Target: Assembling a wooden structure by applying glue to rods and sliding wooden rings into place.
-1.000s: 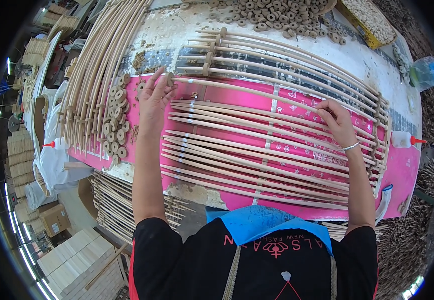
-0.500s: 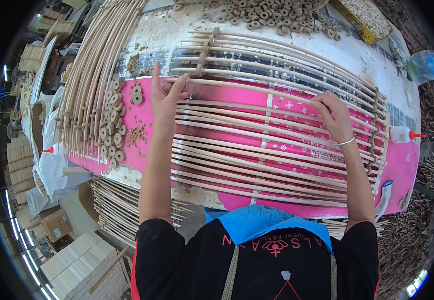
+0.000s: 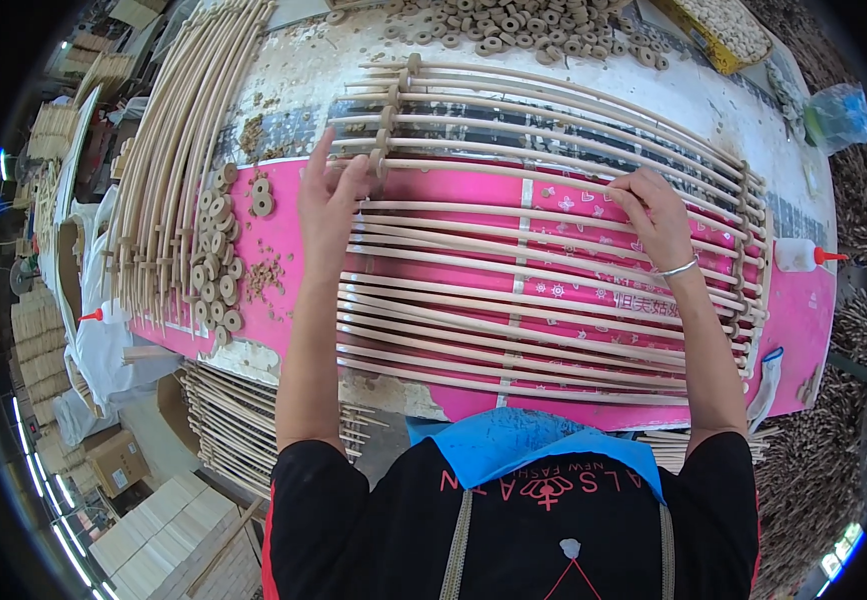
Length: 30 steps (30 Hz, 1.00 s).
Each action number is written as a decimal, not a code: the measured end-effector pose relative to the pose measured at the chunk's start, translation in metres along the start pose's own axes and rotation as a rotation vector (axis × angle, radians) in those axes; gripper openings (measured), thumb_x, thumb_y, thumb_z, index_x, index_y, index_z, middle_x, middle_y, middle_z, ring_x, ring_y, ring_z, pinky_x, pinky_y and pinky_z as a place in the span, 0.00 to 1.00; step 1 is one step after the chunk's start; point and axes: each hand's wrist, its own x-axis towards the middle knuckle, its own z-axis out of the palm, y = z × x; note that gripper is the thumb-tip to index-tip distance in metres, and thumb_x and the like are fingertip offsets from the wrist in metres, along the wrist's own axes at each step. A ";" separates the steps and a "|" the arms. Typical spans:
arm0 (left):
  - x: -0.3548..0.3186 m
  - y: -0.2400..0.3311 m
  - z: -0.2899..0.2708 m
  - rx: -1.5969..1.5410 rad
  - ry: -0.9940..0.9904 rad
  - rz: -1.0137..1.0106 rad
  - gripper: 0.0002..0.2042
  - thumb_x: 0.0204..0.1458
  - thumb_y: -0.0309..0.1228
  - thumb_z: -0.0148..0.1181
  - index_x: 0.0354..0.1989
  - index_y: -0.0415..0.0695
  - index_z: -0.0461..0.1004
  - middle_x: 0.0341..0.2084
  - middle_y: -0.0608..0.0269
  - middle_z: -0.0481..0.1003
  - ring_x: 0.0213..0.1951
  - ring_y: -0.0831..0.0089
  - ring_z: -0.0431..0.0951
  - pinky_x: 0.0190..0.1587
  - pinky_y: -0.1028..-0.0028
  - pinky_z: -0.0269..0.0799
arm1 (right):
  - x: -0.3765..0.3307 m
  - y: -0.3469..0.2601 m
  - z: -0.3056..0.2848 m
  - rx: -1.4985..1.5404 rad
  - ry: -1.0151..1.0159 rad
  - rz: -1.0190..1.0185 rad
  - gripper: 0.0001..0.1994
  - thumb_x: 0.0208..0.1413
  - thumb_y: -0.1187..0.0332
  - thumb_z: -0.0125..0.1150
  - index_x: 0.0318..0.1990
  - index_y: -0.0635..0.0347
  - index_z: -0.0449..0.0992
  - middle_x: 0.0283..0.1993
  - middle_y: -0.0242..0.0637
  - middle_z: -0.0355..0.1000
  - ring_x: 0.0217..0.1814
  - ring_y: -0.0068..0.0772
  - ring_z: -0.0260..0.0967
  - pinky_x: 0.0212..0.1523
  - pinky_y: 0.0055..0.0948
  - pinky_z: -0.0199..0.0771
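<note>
Rods (image 3: 514, 300) lie in a curved fan across the pink table (image 3: 284, 250); left hand (image 3: 329, 205), at ten o'clock, rests open-fingered on their ends, while right hand (image 3: 659, 215), at two o'clock, pinches one rod. Judged best: press flat, spacing rods evenly toward the discs (image 3: 219, 270)

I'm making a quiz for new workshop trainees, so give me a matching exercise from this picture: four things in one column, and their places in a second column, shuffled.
Things:
1. left hand
2. right hand
3. glue bottle with red cap
4. blue-green plastic bag

Places:
A. on the far right corner of the table, beyond the rods
B. on the left end of the laid-out wooden rods, by the threaded rings
C. lying at the table's right edge, on the pink sheet
D. on the rods right of the middle, a bracelet on its wrist

Pairs: 1-B, 2-D, 3-C, 4-A
</note>
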 end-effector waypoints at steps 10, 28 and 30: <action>0.003 0.001 -0.011 0.969 -0.105 0.589 0.22 0.52 0.35 0.72 0.58 0.58 0.82 0.42 0.63 0.74 0.48 0.61 0.75 0.50 0.61 0.68 | -0.003 0.007 0.011 0.005 0.034 -0.075 0.07 0.65 0.69 0.64 0.42 0.64 0.81 0.37 0.40 0.74 0.41 0.42 0.73 0.45 0.36 0.73; 0.000 -0.001 0.005 0.999 -0.131 0.620 0.22 0.54 0.23 0.69 0.59 0.48 0.79 0.43 0.59 0.74 0.47 0.57 0.76 0.52 0.59 0.70 | -0.005 0.016 0.024 -0.117 0.190 -0.121 0.09 0.59 0.61 0.69 0.39 0.54 0.81 0.36 0.32 0.74 0.43 0.38 0.72 0.44 0.37 0.73; -0.001 0.000 0.005 1.017 -0.118 0.635 0.23 0.51 0.23 0.71 0.58 0.50 0.81 0.45 0.59 0.76 0.47 0.58 0.78 0.49 0.61 0.71 | -0.006 0.014 0.025 -0.171 0.194 -0.094 0.09 0.58 0.60 0.70 0.40 0.53 0.82 0.37 0.33 0.75 0.44 0.39 0.73 0.44 0.37 0.73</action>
